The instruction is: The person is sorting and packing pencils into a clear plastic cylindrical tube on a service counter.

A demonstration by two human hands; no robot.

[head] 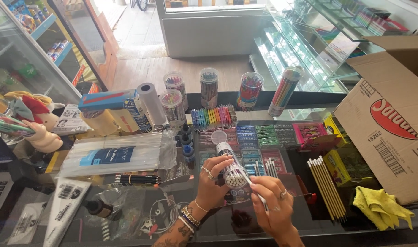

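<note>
The right hand point(275, 206) pinched one white pencil point(254, 188) by its tip end, just beside the open mouth of the clear tube of pencils point(232, 164); the left hand point(213, 176) was wrapped around that tube, whose long axis tilted away and leftward. Both hung over the glass counter point(218, 228), loose yellow pencils point(325, 187) to the right, a cardboard box point(392, 123) beyond, then the shop doorway point(140, 32)

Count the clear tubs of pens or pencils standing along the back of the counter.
5: two side by side at left, one centre, one right of centre, one tall at right. Others may be hidden.
</note>
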